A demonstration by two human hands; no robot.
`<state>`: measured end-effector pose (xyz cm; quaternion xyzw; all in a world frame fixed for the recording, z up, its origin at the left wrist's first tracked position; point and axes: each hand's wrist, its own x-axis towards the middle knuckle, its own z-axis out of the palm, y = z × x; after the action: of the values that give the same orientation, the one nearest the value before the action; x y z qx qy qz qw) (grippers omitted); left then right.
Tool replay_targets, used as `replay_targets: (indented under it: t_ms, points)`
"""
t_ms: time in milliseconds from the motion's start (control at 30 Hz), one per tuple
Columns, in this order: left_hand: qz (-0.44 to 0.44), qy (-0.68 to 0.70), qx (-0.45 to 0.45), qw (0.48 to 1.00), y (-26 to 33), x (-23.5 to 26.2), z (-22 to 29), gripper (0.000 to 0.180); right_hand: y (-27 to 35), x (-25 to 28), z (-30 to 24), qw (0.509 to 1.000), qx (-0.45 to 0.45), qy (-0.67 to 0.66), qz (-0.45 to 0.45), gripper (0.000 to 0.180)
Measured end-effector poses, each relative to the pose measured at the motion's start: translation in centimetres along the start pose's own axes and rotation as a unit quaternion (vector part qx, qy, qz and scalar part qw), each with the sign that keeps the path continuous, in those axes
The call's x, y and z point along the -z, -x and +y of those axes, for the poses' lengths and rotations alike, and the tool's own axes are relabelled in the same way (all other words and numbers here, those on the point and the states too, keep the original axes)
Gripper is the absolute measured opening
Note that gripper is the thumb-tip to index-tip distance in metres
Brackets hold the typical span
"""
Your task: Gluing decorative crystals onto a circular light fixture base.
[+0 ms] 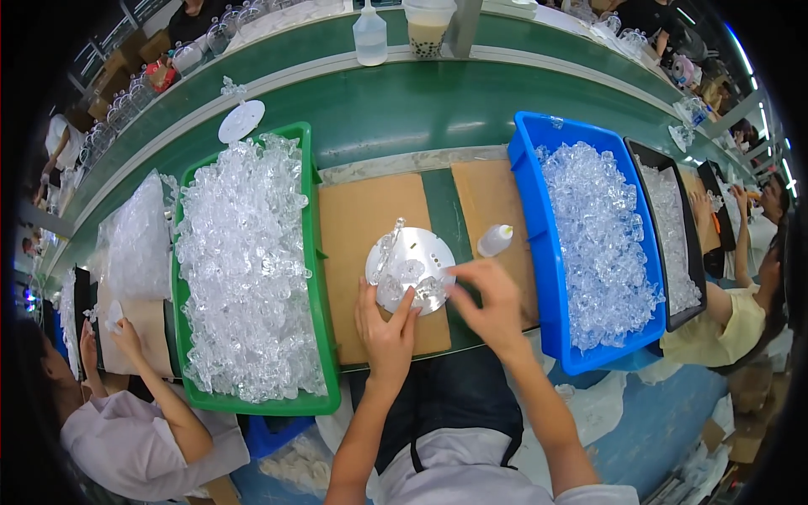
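Green bin [324, 402] at your left, blue bin [528, 177] at your right, both heaped with clear plastic parts. Between them: 2 brown cardboard sheets [358, 215], small white squeeze bottle [495, 240] lying near blue bin. White perforated disc [421, 252] sits centre, clear pieces on it. Your left hand [385, 324], fingers half-curled, presses disc's near edge. Your right hand [492, 303] pinches disc's right rim, thumb and forefinger closed. Both forearms enter from below, angled inward.
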<state>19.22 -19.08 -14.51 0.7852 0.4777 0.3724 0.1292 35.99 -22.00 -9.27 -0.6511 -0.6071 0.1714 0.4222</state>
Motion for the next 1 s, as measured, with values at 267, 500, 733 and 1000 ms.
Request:
replay_targets:
  t_ms: [267, 500, 733, 1000]
  points:
    - [-0.003, 0.092, 0.035, 0.995, -0.3, -0.2, 0.8, 0.028, -1.9, -0.2, 4.4, 0.97, -0.118, -0.047, 0.206, 0.052]
    - [-0.017, 0.072, 0.056, 0.996, -0.2, 0.4, 1.1, 0.028, 5.6, 2.7, -0.9, 0.99, -0.125, 0.059, -0.029, 0.036]
    - [-0.011, 0.062, 0.045, 0.997, -0.4, 0.2, 1.0, 0.031, 5.4, 2.0, -1.8, 0.981, -0.088, 0.136, -0.11, 0.031]
    - [-0.014, 0.071, 0.053, 0.996, -0.4, 0.4, 1.1, 0.031, 4.6, 1.3, -1.9, 0.977, -0.069, 0.159, -0.124, 0.027]
